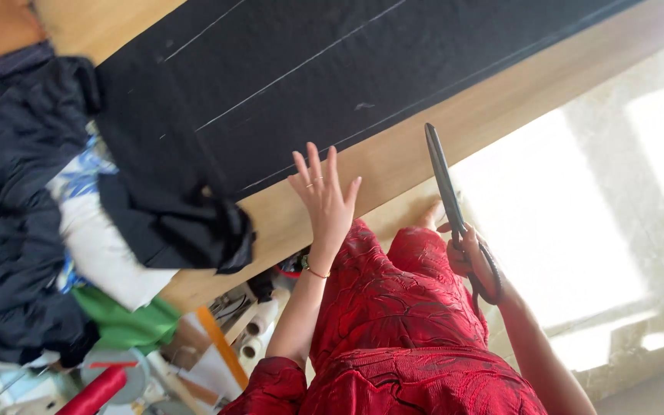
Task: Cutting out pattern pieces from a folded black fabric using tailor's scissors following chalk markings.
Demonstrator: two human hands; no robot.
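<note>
Right hand (472, 257) holds scissors (446, 184) off the table edge (424, 150).

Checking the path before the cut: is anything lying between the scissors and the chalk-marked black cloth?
Nothing visible. The right hand holds the closed scissors off the table edge; only bare wooden tabletop separates them from the black cloth. The left hand is beside that path.
</note>
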